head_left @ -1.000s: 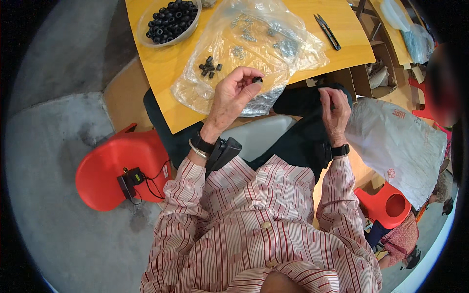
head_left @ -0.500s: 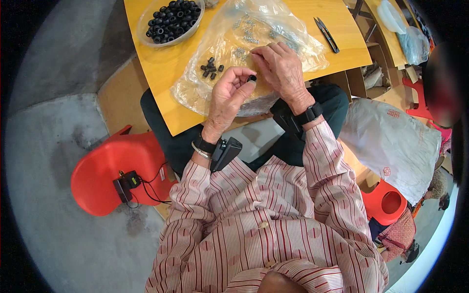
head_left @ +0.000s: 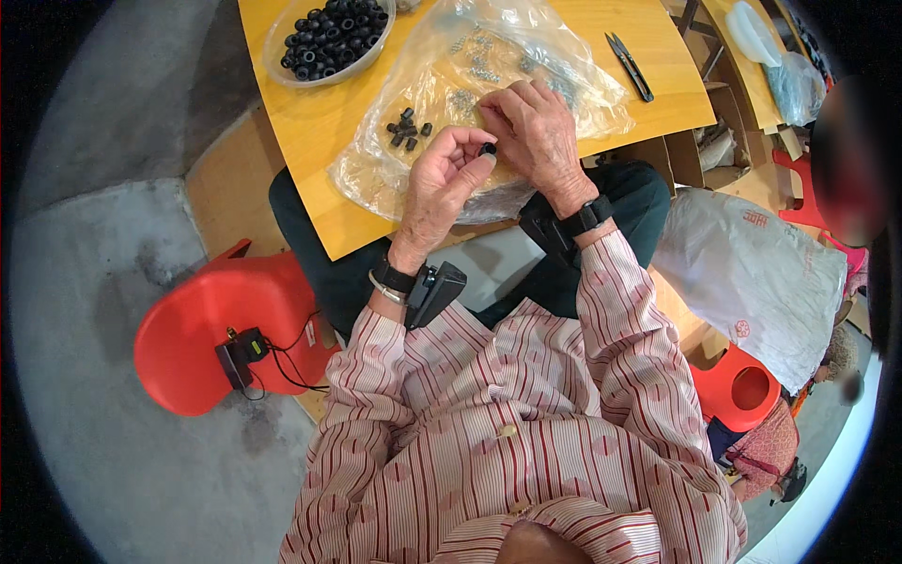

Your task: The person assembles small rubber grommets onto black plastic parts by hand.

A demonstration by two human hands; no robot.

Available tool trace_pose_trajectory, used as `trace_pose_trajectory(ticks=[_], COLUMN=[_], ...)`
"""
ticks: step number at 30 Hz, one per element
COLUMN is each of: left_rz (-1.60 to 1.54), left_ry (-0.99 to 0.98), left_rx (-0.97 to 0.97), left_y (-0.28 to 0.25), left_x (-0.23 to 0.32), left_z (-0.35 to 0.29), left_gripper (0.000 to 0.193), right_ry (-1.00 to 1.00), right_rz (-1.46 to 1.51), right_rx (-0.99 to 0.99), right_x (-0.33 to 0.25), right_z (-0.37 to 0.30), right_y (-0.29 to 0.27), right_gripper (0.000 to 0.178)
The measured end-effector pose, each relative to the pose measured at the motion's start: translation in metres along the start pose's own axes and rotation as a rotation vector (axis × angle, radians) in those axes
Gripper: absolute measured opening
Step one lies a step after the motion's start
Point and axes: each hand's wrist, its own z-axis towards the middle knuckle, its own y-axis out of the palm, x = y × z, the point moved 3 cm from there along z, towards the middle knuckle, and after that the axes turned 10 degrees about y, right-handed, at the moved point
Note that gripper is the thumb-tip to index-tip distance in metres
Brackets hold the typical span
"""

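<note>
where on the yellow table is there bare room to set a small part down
Bare wood shows on the table between the bowl of black rings and the clear plastic bag, and along the right edge around the snips. The middle is crowded: bag, loose black rings, left hand and right hand.

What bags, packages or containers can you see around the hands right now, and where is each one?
Clear plastic bag: flat on the yellow table under both hands, crinkled, small metal parts inside, loose black rings on top.
Clear bowl: table's far left, round, full of black rings.
White plastic bag: on the floor to the right, bulging, small red markings.
Pale bag: upper right, on another table, translucent.
No screens or signs visible.
</note>
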Motion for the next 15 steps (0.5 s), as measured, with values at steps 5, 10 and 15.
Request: trace_pose_trajectory(ticks=[5,10,15], left_rz=[0.009,-0.011,-0.019], left_ry=[-0.007,-0.011,0.008], left_rx=[-0.007,0.001,-0.003], left_y=[-0.0005,-0.0007,-0.0001], left_x=[0.0003,-0.0001,-0.0001], left_z=[-0.0005,-0.0022,-0.0037], left_gripper=[0.022,0.022,0.022], right_ry=[0.011,0.017,-0.008], right_rz=[0.058,0.041,-0.034], right_rx=[0.015,0.002,0.023], right_x=[0.0039,-0.0016,-0.0040], right_z=[-0.0020,-0.0019,-0.0024], right_y=[0.0028,0.0015,0.0029], right_gripper=[0.012,0.020,0.025])
